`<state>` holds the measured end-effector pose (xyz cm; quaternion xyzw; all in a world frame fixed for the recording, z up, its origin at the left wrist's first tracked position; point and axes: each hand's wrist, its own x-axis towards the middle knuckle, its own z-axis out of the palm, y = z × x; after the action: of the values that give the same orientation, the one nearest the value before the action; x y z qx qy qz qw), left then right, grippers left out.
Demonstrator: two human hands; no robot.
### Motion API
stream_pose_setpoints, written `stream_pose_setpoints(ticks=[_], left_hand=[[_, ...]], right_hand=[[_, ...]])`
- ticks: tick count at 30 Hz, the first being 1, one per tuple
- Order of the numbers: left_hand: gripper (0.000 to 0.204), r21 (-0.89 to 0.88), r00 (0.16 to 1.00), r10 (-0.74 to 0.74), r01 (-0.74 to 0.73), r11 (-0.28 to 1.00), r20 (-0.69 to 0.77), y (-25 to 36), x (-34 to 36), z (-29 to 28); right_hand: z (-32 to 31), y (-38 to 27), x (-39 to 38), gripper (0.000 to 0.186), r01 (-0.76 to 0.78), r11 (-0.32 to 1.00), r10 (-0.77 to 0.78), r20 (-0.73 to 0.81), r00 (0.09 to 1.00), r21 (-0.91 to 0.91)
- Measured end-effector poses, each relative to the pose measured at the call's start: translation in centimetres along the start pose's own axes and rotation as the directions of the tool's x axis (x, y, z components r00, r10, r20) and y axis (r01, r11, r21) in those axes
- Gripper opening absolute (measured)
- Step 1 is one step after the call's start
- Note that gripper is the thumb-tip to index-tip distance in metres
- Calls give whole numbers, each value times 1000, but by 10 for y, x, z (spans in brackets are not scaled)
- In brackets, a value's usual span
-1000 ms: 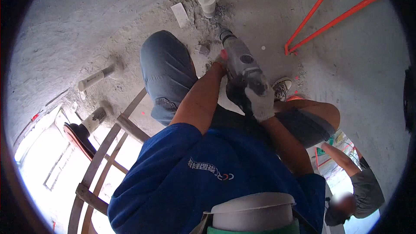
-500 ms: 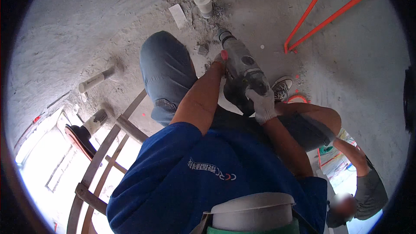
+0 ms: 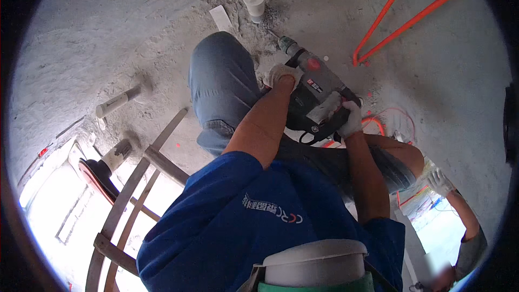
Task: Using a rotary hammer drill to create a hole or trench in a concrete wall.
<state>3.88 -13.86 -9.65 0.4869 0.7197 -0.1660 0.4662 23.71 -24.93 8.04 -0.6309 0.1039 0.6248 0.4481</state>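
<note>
1. Between the bent knees (image 3: pixel 221 62), over the floor (image 3: pixel 313 13), there's one hammer drill (image 3: pixel 325 78), bit end pointing up near one white capped pipe (image 3: pixel 254 1).
2. Left hand (image 3: pixel 282 73) looks wrapped round the front handle; right hand (image 3: pixel 352 118) is curled around the rear grip.
3. I'd guess it's pretty heavy, rigid, not fragile, maybe slick if dusty, so grab it by those two handles.
4. Headcount: one drill, two gloved hands on it, two pale pipes (image 3: pixel 115 103) off left, two orange pipes (image 3: pixel 427 12) upper right, one co-worker's gloved hand (image 3: pixel 440 183).
</note>
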Motion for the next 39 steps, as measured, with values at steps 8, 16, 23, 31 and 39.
stream_pose_setpoints(ticks=[8,16,23,31,39], left_hand=[[55,-939,943,179,231,253,281,8,-35,-4],[51,-823,812,564,419,-384,150,33,-67,-14],[35,-757,715,700,460,-464,5,22,-40,4],[45,-800,617,786,457,-389,-30,20,23,22],[60,-509,992,-18,78,857,121,16,-29,-44]], right_hand=[[82,-58,-92,20,322,759,-219,244,945,-566],[133,-69,-121,29,667,256,-437,532,725,-699],[164,-72,-113,39,501,-103,-419,495,762,-859],[162,-78,-81,30,657,-17,-414,603,682,-754],[49,-39,-33,20,135,975,-120,92,989,-179]])
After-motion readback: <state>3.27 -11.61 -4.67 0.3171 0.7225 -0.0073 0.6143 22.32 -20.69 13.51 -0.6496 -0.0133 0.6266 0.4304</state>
